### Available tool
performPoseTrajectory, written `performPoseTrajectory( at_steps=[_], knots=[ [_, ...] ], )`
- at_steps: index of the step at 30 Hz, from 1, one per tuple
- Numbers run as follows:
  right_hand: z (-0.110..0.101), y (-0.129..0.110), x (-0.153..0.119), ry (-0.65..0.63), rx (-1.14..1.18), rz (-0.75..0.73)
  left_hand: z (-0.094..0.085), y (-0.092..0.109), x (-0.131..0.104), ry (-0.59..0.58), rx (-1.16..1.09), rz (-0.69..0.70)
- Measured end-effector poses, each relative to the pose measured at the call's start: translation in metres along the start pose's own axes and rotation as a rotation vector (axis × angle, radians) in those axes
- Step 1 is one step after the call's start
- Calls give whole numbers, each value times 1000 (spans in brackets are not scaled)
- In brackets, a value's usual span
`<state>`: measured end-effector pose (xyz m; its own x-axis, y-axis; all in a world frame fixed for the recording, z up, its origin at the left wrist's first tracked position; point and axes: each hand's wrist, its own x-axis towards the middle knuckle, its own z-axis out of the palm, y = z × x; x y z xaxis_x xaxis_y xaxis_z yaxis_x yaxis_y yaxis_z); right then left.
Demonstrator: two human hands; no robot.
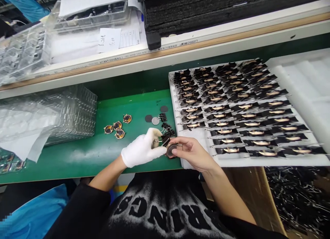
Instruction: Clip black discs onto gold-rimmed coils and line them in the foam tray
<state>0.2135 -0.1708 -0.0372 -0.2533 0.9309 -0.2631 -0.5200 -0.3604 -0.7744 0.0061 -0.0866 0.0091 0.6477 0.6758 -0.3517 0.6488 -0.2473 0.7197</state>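
Note:
My left hand (pixel 144 148), in a white glove, is closed on a black binder clip (pixel 165 140) by the left edge of a watch case. My bare right hand (pixel 189 151) pinches that round watch case (pixel 172 150), its dark disc facing up. Just beyond my hands lie loose black binder clips (pixel 167 128), a grey disc (pixel 155 121) and dark discs (pixel 164 109). Several gold-rimmed watch cases (pixel 117 125) with dark and orange faces rest on the green mat to the left.
At the right, a white foam tray (pixel 189 133) holds rows of clipped watch cases. Stacked clear plastic trays (pixel 77 112) stand at the left. A white shelf edge (pixel 123 65) runs across the back. Below right is a box of black clips (pixel 299 197). Blue fabric (pixel 38 211) shows at lower left.

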Motion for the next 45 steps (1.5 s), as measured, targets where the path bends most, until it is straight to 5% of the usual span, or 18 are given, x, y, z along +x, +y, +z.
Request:
performPoseTrajectory(
  at_steps=[7, 18, 22, 25, 32, 37, 41, 45],
  knots=[
    [-3, 1, -6, 90, -63, -5, 2, 3, 1, 33, 296, -16],
    [-10, -11, -13, 64, -259, -46, 9, 1, 0, 111, 331, 120],
    [-18, -21, -13, 172, -294, -136, 0, 2, -4, -28, 204, 62],
    [-22, -26, -12, 126, -349, -102, -2, 4, -7, -124, 124, 64],
    [-17, -28, -11, 45, -442, -1, 6, 1, -7, -169, 90, 105],
    [-19, -30, -14, 71, -409, -15, -4, -5, -1, -237, 124, 164],
    [-23, -32, -19, 274, -95, -143, 5, -5, 13, -105, 394, 316],
    [-20, -25, -19, 364, 48, -144, 39, -2, 29, -77, 794, 540]
  ],
)
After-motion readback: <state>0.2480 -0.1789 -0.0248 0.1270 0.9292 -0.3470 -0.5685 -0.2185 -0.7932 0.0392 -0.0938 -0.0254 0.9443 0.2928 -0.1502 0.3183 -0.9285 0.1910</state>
